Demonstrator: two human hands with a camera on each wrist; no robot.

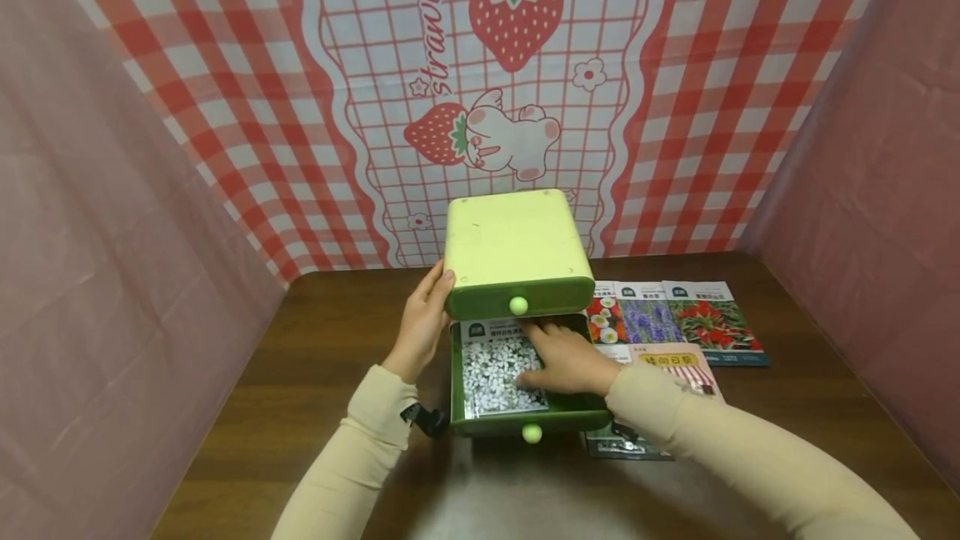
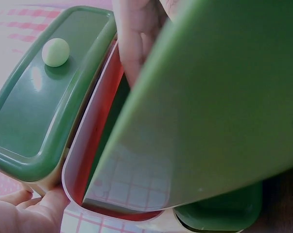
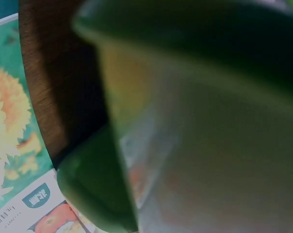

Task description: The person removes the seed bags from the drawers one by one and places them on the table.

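A small drawer cabinet with a pale yellow-green top [image 1: 517, 240] and dark green fronts stands on the table. Its upper drawer is closed, and a lower drawer [image 1: 570, 421] is pulled out toward me. Inside that drawer lies a seed packet [image 1: 495, 377] with white flowers printed on it. My right hand [image 1: 570, 357] reaches in over the packet, its fingers and thumb spread on the right part of it. With its fingers against the cabinet's left side, my left hand [image 1: 422, 319] steadies it. The drawer front fills much of both wrist views.
Right of the cabinet, several flower seed packets lie on the wooden table [image 1: 300, 373], among them a red-flowered one [image 1: 712, 323], a purple-flowered one [image 1: 648, 323] and a pink one [image 1: 686, 365]. A checked strawberry cloth [image 1: 517, 132] hangs behind; pink curtains [image 1: 855, 157] flank the table.
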